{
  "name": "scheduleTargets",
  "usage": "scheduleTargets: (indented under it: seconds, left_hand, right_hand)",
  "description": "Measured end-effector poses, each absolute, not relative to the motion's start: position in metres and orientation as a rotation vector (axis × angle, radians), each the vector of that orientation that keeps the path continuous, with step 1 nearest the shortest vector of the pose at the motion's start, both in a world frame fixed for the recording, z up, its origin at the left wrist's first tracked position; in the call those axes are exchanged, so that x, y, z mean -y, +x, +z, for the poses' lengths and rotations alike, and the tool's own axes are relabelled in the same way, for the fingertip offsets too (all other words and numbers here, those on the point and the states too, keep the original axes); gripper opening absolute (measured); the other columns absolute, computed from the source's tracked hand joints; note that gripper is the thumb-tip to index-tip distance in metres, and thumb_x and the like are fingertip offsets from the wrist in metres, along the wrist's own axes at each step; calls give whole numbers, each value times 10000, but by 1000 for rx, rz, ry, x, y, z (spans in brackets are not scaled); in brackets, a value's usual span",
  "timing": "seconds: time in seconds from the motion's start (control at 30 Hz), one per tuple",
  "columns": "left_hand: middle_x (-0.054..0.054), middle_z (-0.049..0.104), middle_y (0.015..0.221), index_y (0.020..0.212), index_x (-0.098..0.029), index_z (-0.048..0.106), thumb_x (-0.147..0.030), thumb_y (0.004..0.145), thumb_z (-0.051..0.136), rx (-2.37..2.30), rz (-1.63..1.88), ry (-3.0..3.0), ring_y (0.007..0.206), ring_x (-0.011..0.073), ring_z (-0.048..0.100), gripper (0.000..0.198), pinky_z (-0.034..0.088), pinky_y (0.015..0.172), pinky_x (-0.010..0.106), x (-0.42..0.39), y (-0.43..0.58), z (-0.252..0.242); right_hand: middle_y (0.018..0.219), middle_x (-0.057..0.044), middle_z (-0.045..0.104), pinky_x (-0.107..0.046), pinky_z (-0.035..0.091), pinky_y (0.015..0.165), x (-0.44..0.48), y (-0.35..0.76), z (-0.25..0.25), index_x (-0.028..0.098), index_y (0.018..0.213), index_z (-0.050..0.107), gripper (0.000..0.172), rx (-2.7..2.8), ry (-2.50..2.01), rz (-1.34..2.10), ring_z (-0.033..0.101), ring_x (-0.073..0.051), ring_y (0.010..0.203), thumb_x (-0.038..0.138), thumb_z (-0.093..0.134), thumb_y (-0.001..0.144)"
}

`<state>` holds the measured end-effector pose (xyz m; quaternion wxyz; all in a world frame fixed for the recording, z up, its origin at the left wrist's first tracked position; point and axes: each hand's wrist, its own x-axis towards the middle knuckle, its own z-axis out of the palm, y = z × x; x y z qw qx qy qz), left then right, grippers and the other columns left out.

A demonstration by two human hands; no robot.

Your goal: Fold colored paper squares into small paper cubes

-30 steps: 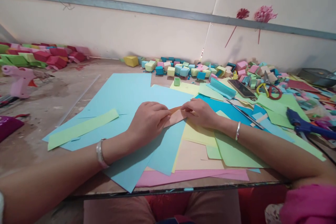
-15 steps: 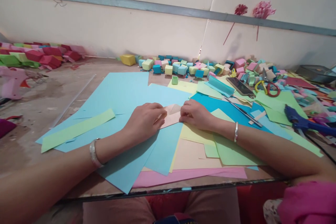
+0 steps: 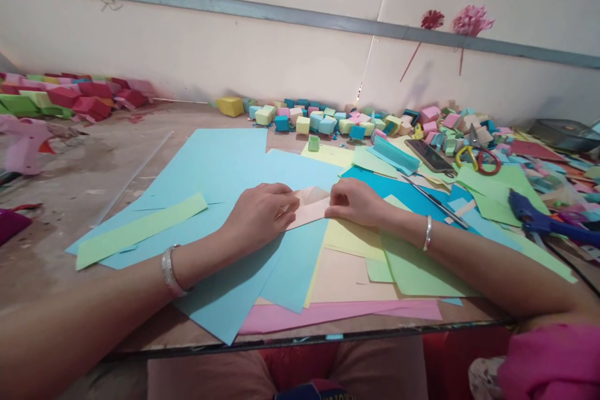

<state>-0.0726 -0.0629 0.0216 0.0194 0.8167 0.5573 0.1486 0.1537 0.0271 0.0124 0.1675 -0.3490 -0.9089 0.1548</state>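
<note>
A small folded piece of pale pink paper (image 3: 307,212) lies over light blue sheets (image 3: 225,162) at the middle of the table. My left hand (image 3: 260,212) grips its left end, fingers curled over the edge. On its right end, the bent fingers of my right hand (image 3: 354,201) pinch the paper. A raised triangular fold stands up between the two hands. My fingertips hide both ends of the piece. Left of my left hand rests a light green paper strip (image 3: 140,231). Yellow paper (image 3: 351,236) and green paper (image 3: 422,269) lie beneath my right hand and forearm.
Several small paper boxes (image 3: 316,122) line the wall. To the right are a phone (image 3: 427,156), scissors (image 3: 478,159), a pen-like metal tool (image 3: 435,200) and a blue glue gun (image 3: 539,219). A pink glue gun (image 3: 25,144) and red and green boxes (image 3: 70,99) sit at left.
My right hand has shifted slightly right along the pink paper, so a little more of it shows between my hands. My left hand stays nearly in place.
</note>
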Motion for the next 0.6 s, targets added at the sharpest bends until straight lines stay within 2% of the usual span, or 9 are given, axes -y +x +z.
scheduleTargets:
  seconds: [0.07,0.23,0.33,0.43,0.5,0.57,0.6]
  left_hand:
    - [58,694,1043,870,-212,713,-207,832,565,-1716,464,2540,959,244,622,153,460,780,357,62,-73,22]
    - [67,690,1120,944,-221,726,-211,798,611,-1742,543,2502,991,261,632,186,489,823,396,61,-73,20]
    - [69,692,1128,1030,-220,721,-182,810,577,-1684,715,2453,1014,236,633,265,505,865,380,62,-72,18]
    - [57,693,1120,1070,-224,716,-65,829,434,-1550,876,2456,1036,195,629,404,505,905,349,63,-69,15]
    - [49,692,1111,1072,-231,717,1,809,368,-1447,928,2475,1037,174,628,494,508,909,328,65,-68,14]
    - [52,684,1117,1085,-236,713,12,805,374,-1393,961,2498,1045,178,621,505,506,918,339,66,-67,13]
    - [58,673,1135,1089,-240,711,-1,812,398,-1397,977,2505,1059,189,611,482,502,929,358,67,-66,13]
  right_hand:
    - [672,3,622,-240,337,550,-27,155,13,184,639,592,208,2606,-1029,478,529,-123,639,295,739,737]
    - [697,2,654,-242,381,555,-41,168,21,191,649,612,153,2668,-1131,552,576,-136,650,171,763,648]
    - [898,-48,679,-268,460,658,-42,168,20,195,866,656,159,2563,-948,522,608,-169,802,205,716,719]
    - [1150,-116,631,-298,488,746,-33,160,14,179,1152,592,376,2422,-795,558,603,-190,947,325,650,811]
    - [1055,-94,669,-279,476,712,-24,155,11,172,1123,616,334,2408,-755,667,612,-170,861,342,614,836]
    - [819,-39,681,-250,433,639,-16,152,11,167,924,677,193,2410,-759,757,581,-136,710,308,565,854]
    - [728,-19,655,-241,406,611,-12,151,12,164,821,679,192,2397,-774,775,550,-122,658,293,542,857]
